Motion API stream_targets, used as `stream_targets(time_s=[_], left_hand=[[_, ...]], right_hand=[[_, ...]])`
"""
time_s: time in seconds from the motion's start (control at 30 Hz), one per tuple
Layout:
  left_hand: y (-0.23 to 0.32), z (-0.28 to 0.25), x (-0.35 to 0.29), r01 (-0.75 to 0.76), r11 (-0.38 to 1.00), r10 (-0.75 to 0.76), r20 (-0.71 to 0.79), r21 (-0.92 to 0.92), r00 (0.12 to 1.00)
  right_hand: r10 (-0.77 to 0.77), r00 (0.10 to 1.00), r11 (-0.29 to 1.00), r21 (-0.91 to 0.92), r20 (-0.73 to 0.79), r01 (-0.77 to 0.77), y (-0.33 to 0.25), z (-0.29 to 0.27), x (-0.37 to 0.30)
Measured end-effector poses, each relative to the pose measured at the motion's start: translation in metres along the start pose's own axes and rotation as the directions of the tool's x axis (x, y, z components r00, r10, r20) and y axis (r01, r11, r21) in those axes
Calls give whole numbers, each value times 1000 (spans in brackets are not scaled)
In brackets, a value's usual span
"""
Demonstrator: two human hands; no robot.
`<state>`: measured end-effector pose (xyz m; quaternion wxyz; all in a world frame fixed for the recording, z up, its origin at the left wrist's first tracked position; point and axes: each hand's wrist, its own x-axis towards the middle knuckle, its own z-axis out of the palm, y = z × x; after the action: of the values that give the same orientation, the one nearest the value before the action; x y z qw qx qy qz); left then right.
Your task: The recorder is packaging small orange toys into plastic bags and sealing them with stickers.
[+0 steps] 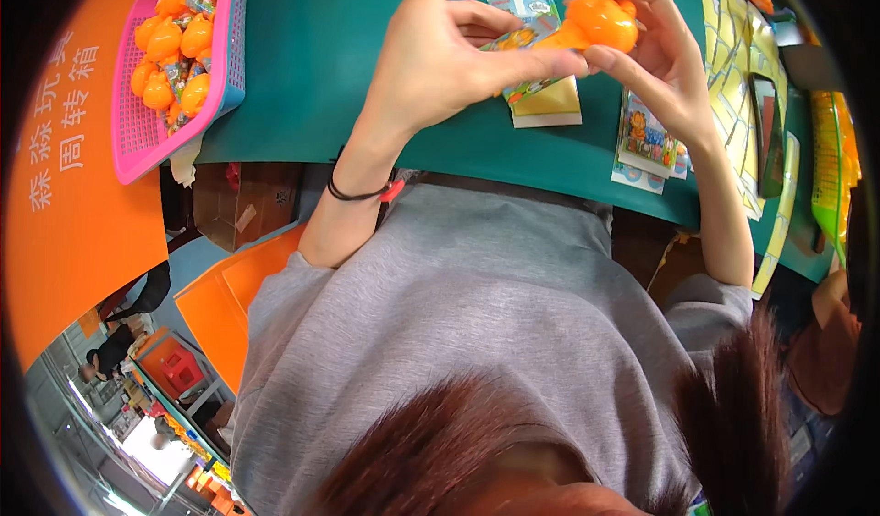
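A shiny orange toy (600, 23) with a rounded head is held up over the green table. A printed film or label (541, 35) with bright pictures lies along its narrower end. My left hand (449, 62) grips this printed end, its thumb stretched along it. The fingers of my right hand (655, 53) close around the rounded head, thumb tip at its lower side. Beneath the toy, a yellow-and-white card or sticker sheet (550, 111) lies partly hidden. Below my right hand sits a small stack of printed sticker sheets (649, 136).
At the left, a pink basket (131, 145) holds several orange toys beside a large orange box (82, 204). On the right lie yellow strips (729, 67), a dark phone-like object (766, 131) and a green basket (825, 163) with orange pieces. Another person's arm (830, 301) shows at the right edge.
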<state>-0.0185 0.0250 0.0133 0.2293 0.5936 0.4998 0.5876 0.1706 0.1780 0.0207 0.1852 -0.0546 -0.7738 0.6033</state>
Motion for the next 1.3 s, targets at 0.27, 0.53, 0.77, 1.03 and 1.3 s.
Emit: stream_targets(time_s=[0.27,0.53,0.77,1.03,1.3], left_hand=[[5,23,-31,259,867,-412,-318,-426,854],[-4,31,-27,136,959,-246,-486,-249,839],[-13,22,-24,92,995,-60,-509,36,859],[-6,3,-16,228,868,28,-502,441,864],[13,-10,-2,146,929,-53,-268,339,962]], right_hand=[[-39,954,999,-4,-297,39,11,16,4],[6,959,1000,-5,-285,-8,9,23,3],[249,932,950,253,-262,-182,2,27,0],[398,903,879,348,-162,-325,6,24,-1],[436,896,838,402,-86,-369,9,30,2]])
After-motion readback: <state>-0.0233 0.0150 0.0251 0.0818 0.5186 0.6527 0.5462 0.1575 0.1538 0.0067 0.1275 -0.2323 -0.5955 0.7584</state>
